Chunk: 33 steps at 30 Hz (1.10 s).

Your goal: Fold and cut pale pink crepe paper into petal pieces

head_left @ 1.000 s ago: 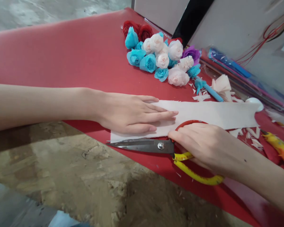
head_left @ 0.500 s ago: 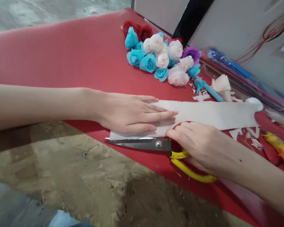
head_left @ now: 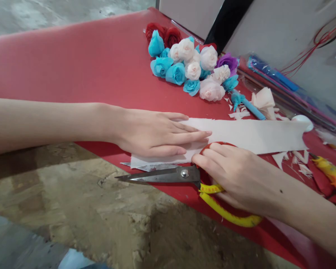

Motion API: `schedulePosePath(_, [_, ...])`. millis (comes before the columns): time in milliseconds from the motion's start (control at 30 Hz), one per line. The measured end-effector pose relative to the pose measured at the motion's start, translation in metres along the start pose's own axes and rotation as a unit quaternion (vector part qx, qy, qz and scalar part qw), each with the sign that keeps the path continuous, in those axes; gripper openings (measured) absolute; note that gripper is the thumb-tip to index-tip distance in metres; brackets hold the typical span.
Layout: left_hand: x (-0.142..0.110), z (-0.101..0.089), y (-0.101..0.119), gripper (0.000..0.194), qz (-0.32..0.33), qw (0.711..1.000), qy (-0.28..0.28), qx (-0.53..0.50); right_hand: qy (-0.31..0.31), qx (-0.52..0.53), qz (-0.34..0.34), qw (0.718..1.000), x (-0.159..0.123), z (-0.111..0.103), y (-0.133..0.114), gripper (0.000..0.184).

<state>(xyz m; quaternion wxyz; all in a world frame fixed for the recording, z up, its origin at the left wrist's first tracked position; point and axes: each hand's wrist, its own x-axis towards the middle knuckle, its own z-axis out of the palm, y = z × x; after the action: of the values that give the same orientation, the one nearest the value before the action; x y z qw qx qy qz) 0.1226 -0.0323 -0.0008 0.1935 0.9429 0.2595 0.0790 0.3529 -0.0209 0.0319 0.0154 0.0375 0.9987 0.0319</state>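
A long pale strip of paper [head_left: 257, 136] lies across the red tabletop. My left hand [head_left: 154, 132] rests flat on the strip's left part, fingers stretched out. My right hand [head_left: 238, 172] is wrapped round the handles of a pair of scissors [head_left: 159, 175] with yellow and red grips. The blades point left along the strip's near edge and stand slightly apart. One blade lies partly under the paper; the other is on the near side, reaching past the table's edge.
Paper roses [head_left: 193, 69] in blue, white, red and purple are grouped at the back. Paper scraps [head_left: 239, 114] and a blue stick [head_left: 253, 108] lie to their right, near plastic-wrapped rolls [head_left: 285, 84]. A yellow-handled tool [head_left: 329, 173] sits far right. The red table [head_left: 72, 67] ends at the near side.
The scissors' blades have opened wider, the near blade swinging toward me, and the scissors have shifted slightly left with my right hand. My left hand has stayed in place.
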Motion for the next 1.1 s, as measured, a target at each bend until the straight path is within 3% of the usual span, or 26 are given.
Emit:
schedulePosePath(467, [0.000, 0.000, -0.001, 0.055, -0.007, 1.000, 0.002, -0.003, 0.024, -0.022, -0.026, 0.999, 0.003, -0.003, 0.004, 0.035])
schedulePosePath(967, [0.000, 0.000, -0.001, 0.054, -0.019, 1.000, -0.004, 0.002, 0.071, -0.079, -0.042, 0.994, -0.007, 0.001, 0.001, 0.028])
schedulePosePath(1100, [0.000, -0.001, 0.000, 0.053, -0.020, 1.000, -0.004, -0.009, 0.079, -0.076, -0.010, 0.994, -0.018, -0.002, -0.007, 0.027])
